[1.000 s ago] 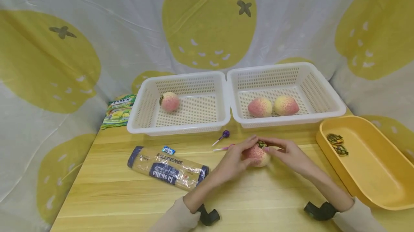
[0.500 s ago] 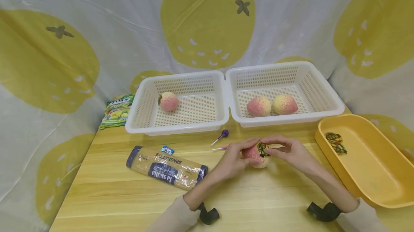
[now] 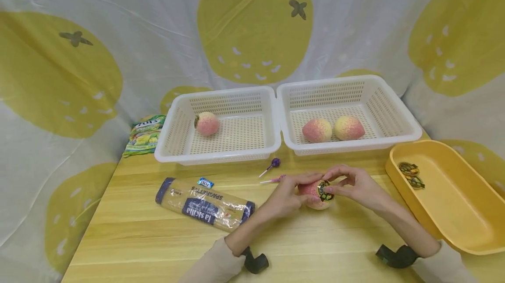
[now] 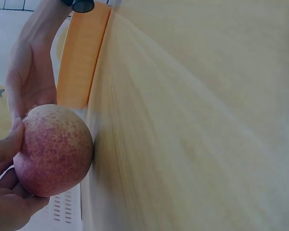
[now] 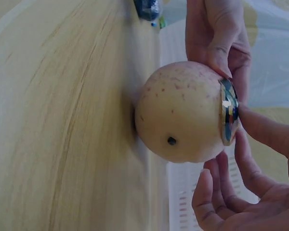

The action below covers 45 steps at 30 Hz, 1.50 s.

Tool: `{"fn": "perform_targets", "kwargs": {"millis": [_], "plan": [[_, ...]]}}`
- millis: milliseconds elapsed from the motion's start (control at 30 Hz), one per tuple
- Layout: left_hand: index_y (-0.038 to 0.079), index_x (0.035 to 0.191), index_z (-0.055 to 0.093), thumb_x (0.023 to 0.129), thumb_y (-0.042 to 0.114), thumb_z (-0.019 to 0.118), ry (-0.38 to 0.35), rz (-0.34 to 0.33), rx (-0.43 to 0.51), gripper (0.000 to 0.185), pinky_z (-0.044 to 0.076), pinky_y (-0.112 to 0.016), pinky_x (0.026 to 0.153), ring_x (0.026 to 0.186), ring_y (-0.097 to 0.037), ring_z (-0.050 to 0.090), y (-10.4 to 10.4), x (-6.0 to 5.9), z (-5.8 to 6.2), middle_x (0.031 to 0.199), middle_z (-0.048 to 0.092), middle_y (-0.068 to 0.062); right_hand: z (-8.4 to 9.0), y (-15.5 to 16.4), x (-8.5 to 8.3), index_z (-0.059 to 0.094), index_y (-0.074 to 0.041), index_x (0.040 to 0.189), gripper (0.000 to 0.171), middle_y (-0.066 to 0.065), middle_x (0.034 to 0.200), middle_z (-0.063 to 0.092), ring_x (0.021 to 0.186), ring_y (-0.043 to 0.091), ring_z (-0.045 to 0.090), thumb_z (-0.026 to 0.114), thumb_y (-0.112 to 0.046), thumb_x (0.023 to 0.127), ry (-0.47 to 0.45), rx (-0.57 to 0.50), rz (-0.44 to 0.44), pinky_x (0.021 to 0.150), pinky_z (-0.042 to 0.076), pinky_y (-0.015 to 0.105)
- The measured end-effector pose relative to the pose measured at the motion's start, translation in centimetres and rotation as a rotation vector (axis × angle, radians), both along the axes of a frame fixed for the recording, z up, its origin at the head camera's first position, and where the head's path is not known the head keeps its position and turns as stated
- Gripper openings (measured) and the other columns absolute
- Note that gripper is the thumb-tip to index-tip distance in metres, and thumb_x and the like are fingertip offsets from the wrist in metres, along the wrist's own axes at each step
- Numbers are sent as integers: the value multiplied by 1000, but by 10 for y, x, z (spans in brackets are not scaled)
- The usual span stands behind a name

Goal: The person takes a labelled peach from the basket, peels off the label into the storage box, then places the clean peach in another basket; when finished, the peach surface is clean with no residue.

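My left hand (image 3: 283, 197) grips a pink-and-cream peach (image 3: 310, 190), which sits low over the table. In the left wrist view, its thumb and fingers wrap one side of the peach (image 4: 55, 154). A round dark sticker (image 3: 322, 192) with a shiny edge lies against the peach's right side. My right hand (image 3: 360, 188) pinches this sticker, thumb on its face. In the right wrist view, the sticker (image 5: 228, 113) stands slightly proud of the peach's skin, and a small dark hole shows below. My right fingers partly hide the sticker.
Behind are two white baskets, the left basket (image 3: 272, 151) with one peach (image 3: 208, 124), the right basket (image 3: 414, 136) with two. An orange bin (image 3: 449, 195) with round stickers (image 3: 415, 182) stands right. Left lie spaghetti (image 3: 205, 204), a small blue packet (image 3: 205, 182), lollipops (image 3: 275, 163) and a green bag (image 3: 145, 136).
The sticker, earlier seen nearly edge-on at the peach's top, now faces up against its right side. The right hand has followed it, and the left hand keeps its grip on the peach.
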<state>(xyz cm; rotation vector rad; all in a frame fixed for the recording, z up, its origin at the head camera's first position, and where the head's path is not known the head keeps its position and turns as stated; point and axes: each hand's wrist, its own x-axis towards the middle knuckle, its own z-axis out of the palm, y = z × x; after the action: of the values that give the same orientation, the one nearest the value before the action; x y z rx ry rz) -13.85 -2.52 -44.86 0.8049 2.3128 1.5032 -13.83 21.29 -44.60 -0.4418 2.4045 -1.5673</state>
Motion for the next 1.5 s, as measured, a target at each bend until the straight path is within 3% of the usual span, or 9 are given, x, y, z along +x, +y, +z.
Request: {"fn": "perform_targets", "kwargs": {"millis": [300, 533, 667, 833, 967, 1100, 1233, 1400, 1500], "plan": [[12, 143, 62, 88, 2, 78, -56, -13, -12, 59, 37, -25, 122, 146, -19, 50, 1, -2, 6, 150, 58, -4, 10, -1, 3, 68, -5, 106, 20, 3, 94, 67, 82, 11, 63, 78, -17, 93, 29, -6, 0, 66, 51, 25], [14, 144, 62, 89, 0, 76, -53, -23, -13, 58, 39, -24, 120, 146, -20, 50, 0, -5, 5, 150, 58, -3, 14, 2, 2, 72, -12, 110, 14, 3, 96, 70, 84, 11, 64, 74, -13, 96, 77, -37, 96, 70, 61, 30], [14, 143, 63, 89, 3, 77, -52, -20, -23, 56, 39, -25, 120, 145, -19, 50, 0, -5, 6, 149, 60, -3, 19, 4, 4, 74, -16, 107, 11, 1, 94, 72, 80, 11, 65, 73, -12, 96, 145, -7, 133, 64, 60, 31], [13, 141, 64, 88, -1, 77, -62, -11, -26, 56, 36, -28, 123, 146, -18, 50, 1, -4, 7, 147, 61, -3, 38, 16, 11, 77, -13, 106, 13, -4, 86, 75, 70, 11, 68, 77, -11, 93, 208, 87, 26, 54, 56, 27], [10, 140, 64, 87, -4, 76, -68, -9, -17, 56, 35, -27, 123, 147, -19, 49, 1, -3, 7, 149, 59, -4, 60, 51, 15, 79, -13, 111, 20, -5, 85, 77, 65, 10, 67, 80, -15, 91, 205, 182, -117, 53, 55, 26], [9, 140, 64, 88, -4, 76, -54, -12, -24, 55, 35, -26, 123, 147, -18, 49, 1, -3, 8, 149, 59, -5, 73, 101, 13, 79, -12, 112, 21, -13, 85, 78, 66, 7, 67, 80, -12, 91, 148, 185, -256, 51, 50, 28], [9, 141, 64, 88, -5, 75, -44, -11, -34, 55, 35, -27, 123, 147, -18, 49, 0, -4, 9, 150, 58, -5, 73, 152, 7, 80, -14, 111, 18, -29, 94, 76, 80, -4, 68, 75, -8, 95, 52, 158, -347, 55, 45, 30], [9, 140, 64, 89, -5, 75, -24, -12, -42, 55, 35, -29, 123, 146, -20, 50, 0, -5, 8, 150, 58, -6, 60, 193, -1, 81, -23, 104, 13, -41, 96, 65, 86, -13, 55, 72, -17, 98, -74, 256, -359, 60, 49, 27], [9, 140, 64, 89, -4, 75, -17, -12, -47, 54, 36, -30, 123, 145, -20, 50, 0, -5, 7, 150, 58, -7, 51, 206, -3, 80, -30, 106, 15, -43, 97, 63, 85, -14, 58, 70, -22, 100, -139, 297, -328, 64, 54, 28]]}}
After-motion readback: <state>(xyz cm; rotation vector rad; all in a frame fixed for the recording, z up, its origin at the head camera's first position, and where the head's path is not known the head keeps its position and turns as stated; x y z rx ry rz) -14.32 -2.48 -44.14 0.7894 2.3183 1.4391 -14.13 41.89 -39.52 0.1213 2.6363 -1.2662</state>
